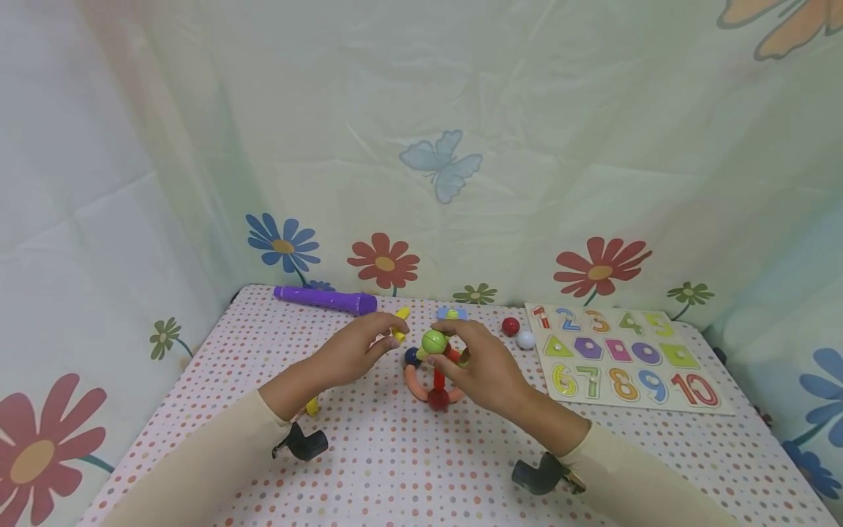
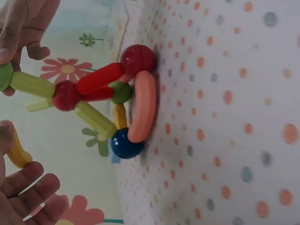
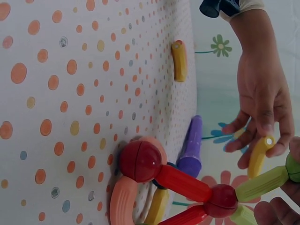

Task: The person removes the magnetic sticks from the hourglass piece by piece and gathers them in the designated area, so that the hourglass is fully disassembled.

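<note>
A toy frame of magnetic sticks and balls (image 1: 435,377) stands on the dotted tablecloth (image 1: 395,468). Its base is an orange curved piece (image 2: 143,105) between a red ball (image 2: 138,60) and a blue ball (image 2: 125,143). Red sticks (image 3: 183,183) rise to a dark red ball (image 3: 222,197), and a green stick (image 3: 260,183) leads on to a green ball (image 1: 434,341). My right hand (image 1: 449,341) grips that green ball at the top. Just left of it, my left hand (image 1: 387,334) pinches a yellow stick (image 1: 400,324), held apart from the frame.
A purple tube (image 1: 325,299) lies at the back left. A number puzzle board (image 1: 622,355) fills the right side, with a red ball (image 1: 510,326) and a white ball (image 1: 525,339) beside it. Another yellow piece (image 1: 312,405) lies by my left forearm.
</note>
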{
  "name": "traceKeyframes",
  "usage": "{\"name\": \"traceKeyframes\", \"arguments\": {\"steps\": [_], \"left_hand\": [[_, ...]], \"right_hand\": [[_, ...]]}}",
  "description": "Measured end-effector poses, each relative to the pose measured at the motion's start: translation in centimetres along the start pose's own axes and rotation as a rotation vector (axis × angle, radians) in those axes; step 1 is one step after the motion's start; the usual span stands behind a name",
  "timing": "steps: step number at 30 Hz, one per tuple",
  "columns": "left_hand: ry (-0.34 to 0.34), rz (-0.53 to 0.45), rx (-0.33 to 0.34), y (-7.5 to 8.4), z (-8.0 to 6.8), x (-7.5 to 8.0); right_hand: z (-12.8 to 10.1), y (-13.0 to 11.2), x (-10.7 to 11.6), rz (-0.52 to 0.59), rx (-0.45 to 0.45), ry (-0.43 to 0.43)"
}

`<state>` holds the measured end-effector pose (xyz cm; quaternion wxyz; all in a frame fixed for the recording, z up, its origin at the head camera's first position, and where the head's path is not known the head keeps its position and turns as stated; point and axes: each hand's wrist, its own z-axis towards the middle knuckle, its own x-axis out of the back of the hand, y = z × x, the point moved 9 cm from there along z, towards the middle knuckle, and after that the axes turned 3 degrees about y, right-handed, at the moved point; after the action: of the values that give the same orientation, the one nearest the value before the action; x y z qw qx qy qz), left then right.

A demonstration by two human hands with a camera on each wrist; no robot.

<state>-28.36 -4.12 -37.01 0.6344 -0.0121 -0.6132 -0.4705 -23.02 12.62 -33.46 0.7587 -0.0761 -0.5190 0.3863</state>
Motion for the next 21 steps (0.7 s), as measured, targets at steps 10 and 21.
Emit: {"name": "traceKeyframes", "arguments": {"steps": [10,21], "left_hand": [[-0.041,0.082,0.092,-2.3,-3.3,-0.2],[-0.103,0.159,0.109,-4.0,-6.5,-1.4]], "right_hand": [[-0.1,0.3,-0.1,0.015,-0.037,-0.010],[-0.1,0.2,-0.3,0.022,-0.012,0.003]]}}
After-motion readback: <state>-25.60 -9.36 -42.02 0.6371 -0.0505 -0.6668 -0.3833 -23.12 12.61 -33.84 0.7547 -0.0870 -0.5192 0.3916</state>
